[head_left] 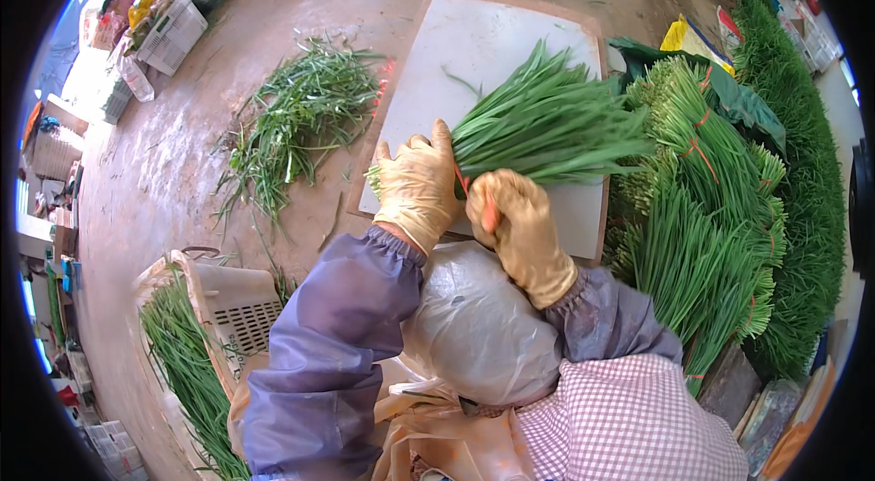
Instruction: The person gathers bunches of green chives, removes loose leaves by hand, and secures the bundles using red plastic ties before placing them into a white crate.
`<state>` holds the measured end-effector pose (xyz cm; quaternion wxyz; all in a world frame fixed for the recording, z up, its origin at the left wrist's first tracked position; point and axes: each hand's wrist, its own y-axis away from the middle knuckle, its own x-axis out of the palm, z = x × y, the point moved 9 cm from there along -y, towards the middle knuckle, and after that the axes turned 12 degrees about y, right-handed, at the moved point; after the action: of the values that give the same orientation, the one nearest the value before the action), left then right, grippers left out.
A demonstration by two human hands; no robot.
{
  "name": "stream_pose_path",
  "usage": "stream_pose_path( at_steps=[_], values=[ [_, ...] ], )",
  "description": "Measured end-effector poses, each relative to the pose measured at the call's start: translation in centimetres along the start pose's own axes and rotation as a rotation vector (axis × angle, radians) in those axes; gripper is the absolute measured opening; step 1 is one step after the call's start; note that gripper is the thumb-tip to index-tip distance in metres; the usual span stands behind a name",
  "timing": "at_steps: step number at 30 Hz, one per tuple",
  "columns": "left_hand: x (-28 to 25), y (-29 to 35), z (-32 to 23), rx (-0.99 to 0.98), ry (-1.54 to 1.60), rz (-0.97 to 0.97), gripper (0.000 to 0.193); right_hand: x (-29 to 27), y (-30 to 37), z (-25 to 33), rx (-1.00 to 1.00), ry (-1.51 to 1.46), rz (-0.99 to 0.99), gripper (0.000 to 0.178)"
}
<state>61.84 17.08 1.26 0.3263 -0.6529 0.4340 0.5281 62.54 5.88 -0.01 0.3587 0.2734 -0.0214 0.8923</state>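
A bunch of green chives [547, 121] lies across a white board [474, 30], its leaf tips fanning to the right and its cut stem ends at the left. My left hand [416, 185], in a pale yellow glove, is closed around the stems. Close beside it, my gloved right hand [527, 230] makes a fist on a red tie [490, 213]. Part of that tie runs along the bunch between both hands. The fingers hide how far it goes around.
Loose green trimmings [296, 121] are heaped on the floor left of the board. Tied chive bunches [702, 208] are stacked at the right. A white crate [232, 299] holding chives stands at lower left. A plastic-covered bulge [483, 322] sits below my hands.
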Motion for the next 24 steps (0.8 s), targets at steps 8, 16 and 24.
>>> stream_pose_path(
  at_steps=[8, 16, 24],
  values=[
    [0.5, 1.6, -2.1, 0.124, 0.036, -0.023, 0.113, -3.7, 2.7, -2.5, -0.109, 0.480, 0.118, 0.023],
    [-4.9, 4.9, 0.6, 0.258, 0.376, -0.279, 0.107, 1.9, 2.8, 6.7, -0.746, 1.970, 0.115, 0.068],
    [-0.5, 10.9, 13.8, -0.164, 1.269, -0.316, 0.063, 3.3, -7.4, 3.4, -0.592, 2.189, 0.341, 0.097]
  ],
)
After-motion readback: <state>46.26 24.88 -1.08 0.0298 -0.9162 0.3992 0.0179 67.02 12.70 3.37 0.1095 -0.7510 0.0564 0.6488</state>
